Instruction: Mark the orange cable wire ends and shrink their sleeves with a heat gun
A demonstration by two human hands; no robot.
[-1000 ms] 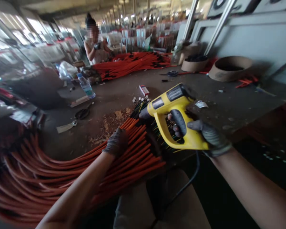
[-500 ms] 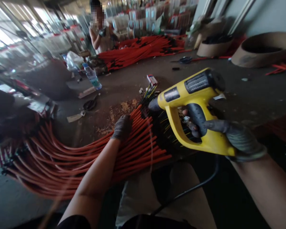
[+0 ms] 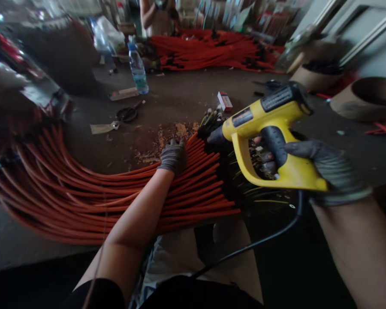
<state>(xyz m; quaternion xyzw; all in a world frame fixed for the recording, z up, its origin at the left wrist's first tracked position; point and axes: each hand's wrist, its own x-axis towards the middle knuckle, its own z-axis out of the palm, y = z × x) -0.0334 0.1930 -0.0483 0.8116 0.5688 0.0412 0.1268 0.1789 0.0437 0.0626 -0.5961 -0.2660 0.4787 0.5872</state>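
Note:
My right hand (image 3: 324,165), in a grey glove, is wrapped round the handle of a yellow heat gun (image 3: 266,128). Its dark nozzle points left at the stripped wire ends (image 3: 212,118) of a wide fan of orange cables (image 3: 83,193) lying across the dark table (image 3: 186,96). My left hand (image 3: 173,156), also gloved, rests curled on top of the orange cables close to those ends. The gun's black cord (image 3: 260,242) hangs down past my lap.
Scissors (image 3: 127,113), a paper strip (image 3: 103,127), a water bottle (image 3: 138,71) and a small red-and-white box (image 3: 225,101) lie on the table. Another orange cable pile (image 3: 212,53) lies at the far side by a person's torso (image 3: 156,17). Cardboard rings (image 3: 369,98) sit at right.
The view has tilted down and shifted right. The heat gun has edged right while staying aimed at the cable ends. My left hand stays on the cables.

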